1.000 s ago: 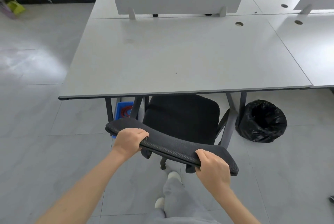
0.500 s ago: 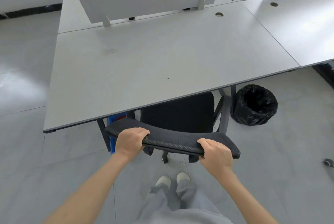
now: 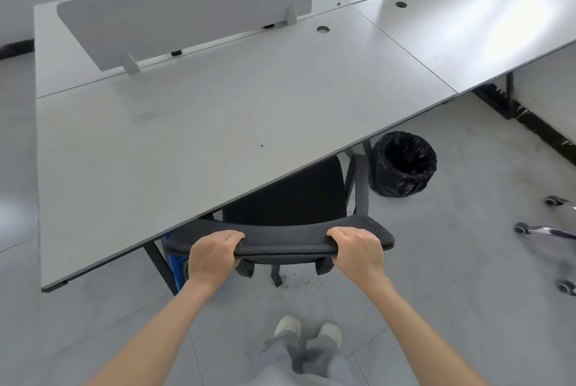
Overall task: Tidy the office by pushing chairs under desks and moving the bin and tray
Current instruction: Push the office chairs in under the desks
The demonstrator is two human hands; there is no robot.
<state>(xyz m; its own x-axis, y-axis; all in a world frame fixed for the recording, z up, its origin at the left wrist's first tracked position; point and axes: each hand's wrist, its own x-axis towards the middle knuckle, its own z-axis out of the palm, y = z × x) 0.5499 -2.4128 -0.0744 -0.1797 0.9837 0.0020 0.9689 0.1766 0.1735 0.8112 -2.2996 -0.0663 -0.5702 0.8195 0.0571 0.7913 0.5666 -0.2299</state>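
Observation:
A black mesh office chair stands with most of its seat under the white desk. My left hand grips the top of the backrest near its left end. My right hand grips the same top edge near its right end. A bin lined with a black bag stands on the floor to the right of the chair, just beyond the desk's edge. A blue tray shows partly under the desk, left of the chair, mostly hidden by the desk leg and my left hand.
A grey divider panel stands at the back of the desk. A second desk adjoins on the right. The chrome wheeled base of another chair lies at the right edge. My feet are on the grey tiled floor behind the chair.
The chair has gone further under the desk and its backrest has turned squarer to me. My view has swung right, and another chair's base has come into view.

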